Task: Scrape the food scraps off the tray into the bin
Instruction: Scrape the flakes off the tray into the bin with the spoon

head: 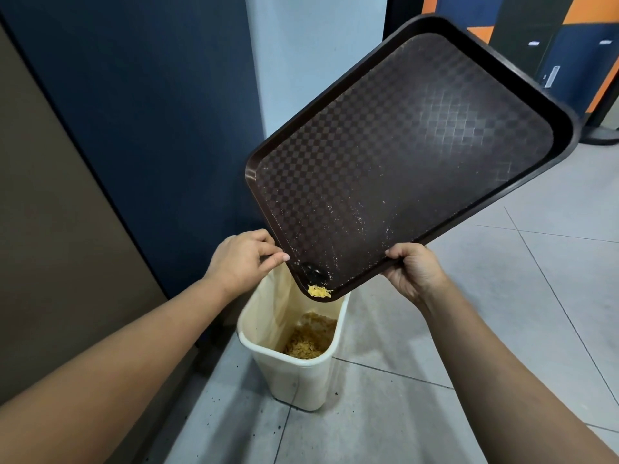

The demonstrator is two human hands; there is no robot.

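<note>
Scraps (319,291), a small yellow clump, sit at the lowest corner of the tray (405,142), right on the rim and directly over the open mouth of the bin (294,366); fine pale crumbs are scattered up the tray's lower part. The tray is tilted steeply, its long axis running from the upper right down to that low corner at lower left, so anything loose should slide toward the bin. The right hand (413,272) clamps the near edge, thumb on top and fingers curled beneath, carrying the weight; the left hand (243,261) is at the left rim just above the clump, fingers pressed together in a pinch; whether it holds the rim or a small dark tool I cannot tell, though a dark shape lies on the tray just beside its fingertips. The clump lies down and to the right of the left hand, much nearer to it than to the right; a short push along the rim toward the corner would likely tip it out. The bin already holds similar yellow scraps at its bottom.
</note>
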